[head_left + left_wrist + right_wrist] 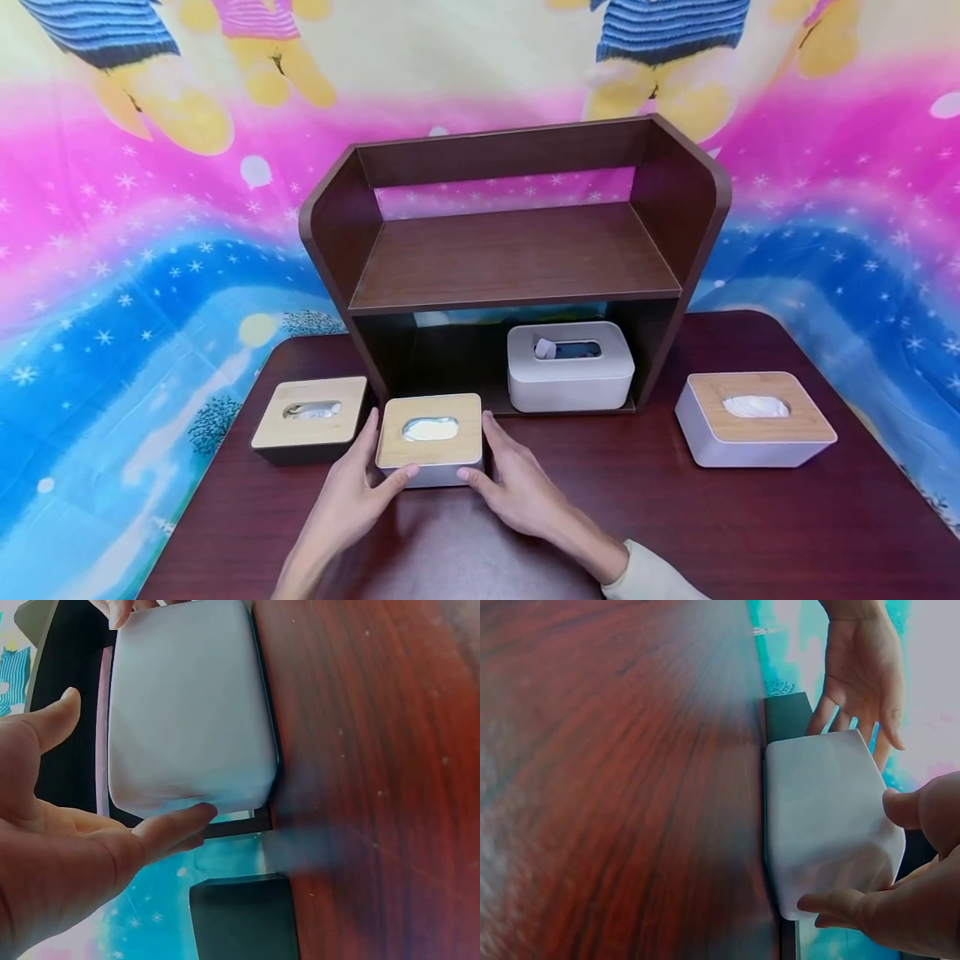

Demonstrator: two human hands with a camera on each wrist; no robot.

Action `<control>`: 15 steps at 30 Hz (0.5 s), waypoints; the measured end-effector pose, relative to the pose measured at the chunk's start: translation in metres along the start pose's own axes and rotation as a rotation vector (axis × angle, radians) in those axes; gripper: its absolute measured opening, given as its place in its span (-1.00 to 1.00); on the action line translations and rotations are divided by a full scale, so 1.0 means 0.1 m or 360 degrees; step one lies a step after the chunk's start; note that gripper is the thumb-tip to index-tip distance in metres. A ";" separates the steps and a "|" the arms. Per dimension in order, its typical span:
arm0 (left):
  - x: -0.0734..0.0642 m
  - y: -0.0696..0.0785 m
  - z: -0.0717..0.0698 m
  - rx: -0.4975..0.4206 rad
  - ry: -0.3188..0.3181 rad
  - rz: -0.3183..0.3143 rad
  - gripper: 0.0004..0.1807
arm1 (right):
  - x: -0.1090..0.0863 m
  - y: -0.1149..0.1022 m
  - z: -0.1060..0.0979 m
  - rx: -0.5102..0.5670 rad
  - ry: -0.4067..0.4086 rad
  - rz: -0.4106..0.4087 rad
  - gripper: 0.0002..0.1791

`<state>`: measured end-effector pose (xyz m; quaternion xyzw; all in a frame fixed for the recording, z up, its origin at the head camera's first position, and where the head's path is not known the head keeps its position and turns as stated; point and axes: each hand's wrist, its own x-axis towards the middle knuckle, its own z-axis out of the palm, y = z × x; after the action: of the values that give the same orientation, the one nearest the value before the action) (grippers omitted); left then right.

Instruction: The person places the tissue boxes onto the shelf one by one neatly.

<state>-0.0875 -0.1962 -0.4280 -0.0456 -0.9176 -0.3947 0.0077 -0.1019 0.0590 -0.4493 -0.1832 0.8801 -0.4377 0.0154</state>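
A tissue box (429, 454) with a pale wood lid and a light grey body sits on the table in front of the shelf, between both hands. My left hand (355, 492) lies along its left side, thumb towards the front top edge. In the left wrist view, the left fingers (176, 829) reach straight along the side while the thumb stands apart. My right hand (522, 483) is at the right side, its straight fingers (840, 904) touching there and its thumb at the lid's edge. Behind the left hand stands a black tissue box (315, 450) with a wood lid.
A dark brown two-tier shelf (517, 254) stands at the back of the reddish-brown table (637, 517). Its lower tier holds an all-grey tissue box (570, 392) on the right. Another wood-lidded tissue box (750, 454) stands at the table's right. A printed cloth (150, 317) hangs behind.
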 end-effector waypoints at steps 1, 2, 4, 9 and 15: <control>-0.01 -0.01 0.00 -0.0054 -0.0011 -0.0012 0.18 | 0.00 0.00 0.00 -0.0003 -0.0002 -0.0002 -0.04; -0.01 -0.02 0.00 -0.0102 -0.0023 -0.0030 0.18 | 0.00 -0.01 0.01 -0.0004 -0.0004 -0.0002 -0.06; -0.03 -0.03 0.00 -0.0209 -0.0050 -0.0064 0.16 | 0.00 -0.01 0.01 -0.0006 -0.0007 0.0001 -0.08; -0.07 -0.05 -0.02 -0.0286 -0.0062 -0.0132 0.05 | -0.01 -0.02 0.02 0.0003 0.0004 0.0014 -0.11; -0.11 -0.07 -0.01 -0.0262 -0.0009 -0.0091 -0.11 | -0.03 -0.02 0.04 0.0010 0.0062 0.0022 -0.13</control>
<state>-0.0776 -0.2023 -0.4332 -0.0210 -0.8830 -0.4688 -0.0100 -0.0978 0.0558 -0.4507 -0.1684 0.8801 -0.4440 0.0019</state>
